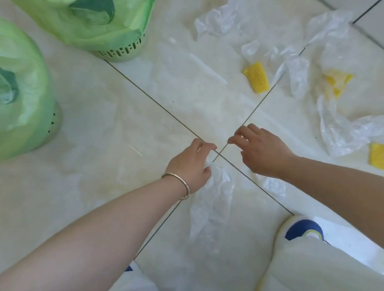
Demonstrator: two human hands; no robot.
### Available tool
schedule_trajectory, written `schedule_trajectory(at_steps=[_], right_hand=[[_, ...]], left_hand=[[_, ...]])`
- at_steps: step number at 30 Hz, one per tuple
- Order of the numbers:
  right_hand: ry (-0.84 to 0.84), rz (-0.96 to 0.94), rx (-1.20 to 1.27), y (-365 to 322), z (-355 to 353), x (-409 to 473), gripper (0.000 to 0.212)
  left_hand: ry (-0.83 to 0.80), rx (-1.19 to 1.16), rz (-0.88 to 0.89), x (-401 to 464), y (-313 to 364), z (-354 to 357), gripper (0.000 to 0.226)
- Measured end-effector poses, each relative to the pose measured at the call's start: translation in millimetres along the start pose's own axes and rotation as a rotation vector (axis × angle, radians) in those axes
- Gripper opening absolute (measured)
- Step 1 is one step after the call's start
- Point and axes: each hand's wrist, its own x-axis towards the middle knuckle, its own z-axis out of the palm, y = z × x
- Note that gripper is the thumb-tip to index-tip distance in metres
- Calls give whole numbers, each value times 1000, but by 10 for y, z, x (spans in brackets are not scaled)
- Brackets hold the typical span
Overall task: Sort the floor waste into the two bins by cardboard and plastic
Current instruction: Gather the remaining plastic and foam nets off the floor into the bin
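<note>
Left hand: the left hand (192,163), bracelet (181,183) on its wrist, has thumb and fingers curled on a crumpled clear plastic bag (212,206) that trails from the grip toward the person's legs; it looks held so that it can be carried across to a bin.
Right hand: the right hand (258,150) reaches low over the floor (109,122), fingers bent downward and holding nothing I can make out; whether they touch a transparent film there I cannot tell.
Bins: two bins lined with green bags stand to the left, the near bin (6,96) showing brown, probably cardboard, in its mouth at the frame edge, the far bin (106,22) set beside it; both are within reach of the left arm, which suits dropping waste with that hand.
Waste left: more clear plastic bags (339,126) and three yellow foam nets (256,77) lie scattered to the right, well apart from the bins.
Cardboard on floor: none visible.
Stage: judging by the floor, the plastic is what remains to sort.
Risk: thin film is hard to see on pale tiles and may get missed.
</note>
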Motion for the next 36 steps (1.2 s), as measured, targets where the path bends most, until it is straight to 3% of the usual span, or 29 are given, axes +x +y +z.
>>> schedule_trajectory(at_steps=[7,10,15,18,22,28,32,36], right_hand=[[-79,326,81,0,-94,-475,45],[-144,479,94,-48,-172,-688,44],[-262,466,90,29,-196,-766,46],[-295,571,154,113,-66,-788,48],[-383,631,246,143,144,-892,62],[-457,710,244,49,413,-923,85],[-455,711,184,9,500,-955,80],[-408,685,298,-24,560,-962,55]], left_hand=[[-217,202,79,118,-72,53,50],[-223,210,14,141,-86,19,50],[-239,226,71,143,-23,111,52],[-314,288,135,167,5,149,61],[-422,510,195,29,92,265,91],[-447,734,191,-130,123,531,111],[-434,814,204,-207,105,640,100],[-442,756,236,-167,177,650,65]])
